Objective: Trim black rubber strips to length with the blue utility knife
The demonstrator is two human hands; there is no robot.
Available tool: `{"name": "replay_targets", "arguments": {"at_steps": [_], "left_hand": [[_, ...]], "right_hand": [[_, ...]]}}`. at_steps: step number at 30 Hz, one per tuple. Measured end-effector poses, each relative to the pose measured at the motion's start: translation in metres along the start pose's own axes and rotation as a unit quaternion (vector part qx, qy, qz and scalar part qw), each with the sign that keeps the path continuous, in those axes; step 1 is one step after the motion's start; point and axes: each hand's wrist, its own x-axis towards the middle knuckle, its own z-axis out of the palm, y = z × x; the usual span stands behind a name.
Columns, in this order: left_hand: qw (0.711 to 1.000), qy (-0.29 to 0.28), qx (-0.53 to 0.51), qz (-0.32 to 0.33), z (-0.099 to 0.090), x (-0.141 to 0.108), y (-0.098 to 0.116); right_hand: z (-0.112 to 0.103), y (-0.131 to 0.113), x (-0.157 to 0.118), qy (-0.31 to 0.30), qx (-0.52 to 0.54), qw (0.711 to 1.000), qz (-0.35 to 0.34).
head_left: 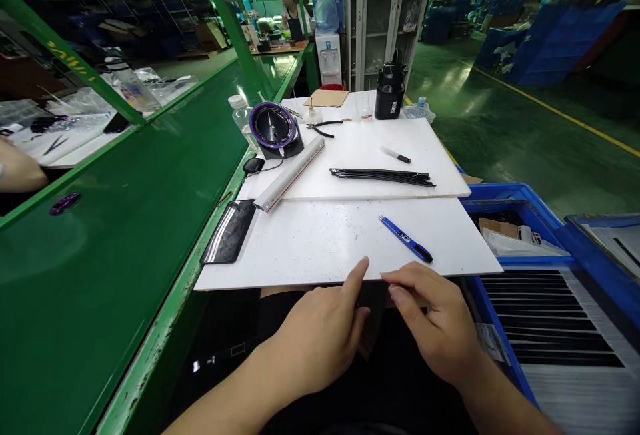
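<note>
My left hand [325,332] is just below the front edge of the white board [310,242], index finger raised and thumb beneath. A thin black strip [237,350] with a shiny end passes behind that wrist, in line with the fingers; its middle is hidden. My right hand [437,322] faces the left one with thumb and index finger pinched together; what they hold is too dark to make out. A blue cutter pen [406,238] lies on the board above the right hand. Farther back is a bundle of black strips [383,176].
A ruler bar [290,175], a dark glossy plate [229,232], pliers [327,128], a round purple-rimmed fan [273,125] and a black bottle [390,92] stand or lie around. Blue bins [520,192] are at right, green conveyor [115,222] at left. A person [295,8] sits far back.
</note>
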Motion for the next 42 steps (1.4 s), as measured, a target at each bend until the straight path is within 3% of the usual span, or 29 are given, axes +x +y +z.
{"name": "replay_targets", "arguments": {"at_steps": [3,6,12,15,17,19,22,25,27,31,34,38,40,42], "left_hand": [[0.999,0.027,-0.027,-0.02,0.002,0.003,-0.002],[0.999,0.015,-0.033,0.011,0.006,0.005,-0.004],[0.998,0.015,-0.004,0.061,0.018,0.007,0.003],[0.994,0.021,-0.024,0.103,0.009,0.003,0.005],[0.99,0.066,-0.018,0.121,-0.009,-0.001,-0.004],[0.983,0.175,0.017,0.052,-0.032,-0.001,-0.027],[0.936,0.341,0.058,-0.065,-0.061,0.013,-0.085],[0.922,0.363,0.023,-0.134,-0.07,0.04,-0.149],[0.914,0.374,-0.032,-0.155,-0.067,0.057,-0.179],[0.897,0.405,-0.101,-0.145,-0.061,0.072,-0.202],[0.856,0.46,-0.176,-0.156,-0.062,0.064,-0.202],[0.774,0.537,-0.297,-0.159,-0.06,0.039,-0.198],[0.711,0.566,-0.391,-0.148,-0.055,0.024,-0.19],[0.621,0.572,-0.518,-0.136,-0.049,0.008,-0.175]], "right_hand": [[0.015,0.0,-0.012,-0.016,0.109,0.991,0.08],[0.026,0.006,-0.023,-0.015,0.182,0.967,0.177],[0.029,0.016,-0.025,0.008,0.191,0.943,0.271],[0.021,0.025,-0.023,0.035,0.18,0.94,0.286],[0.009,0.034,-0.021,0.082,0.18,0.934,0.298],[-0.007,0.043,-0.019,0.143,0.196,0.922,0.302],[-0.035,0.054,-0.015,0.221,0.264,0.887,0.307],[-0.054,0.061,-0.012,0.272,0.33,0.842,0.33],[-0.06,0.062,-0.01,0.296,0.336,0.829,0.334],[-0.065,0.06,-0.009,0.305,0.34,0.831,0.316],[-0.069,0.059,-0.008,0.317,0.332,0.829,0.319],[-0.069,0.056,-0.002,0.332,0.33,0.827,0.311],[-0.065,0.051,0.004,0.325,0.328,0.833,0.305],[-0.057,0.044,0.013,0.309,0.324,0.845,0.294]]}}
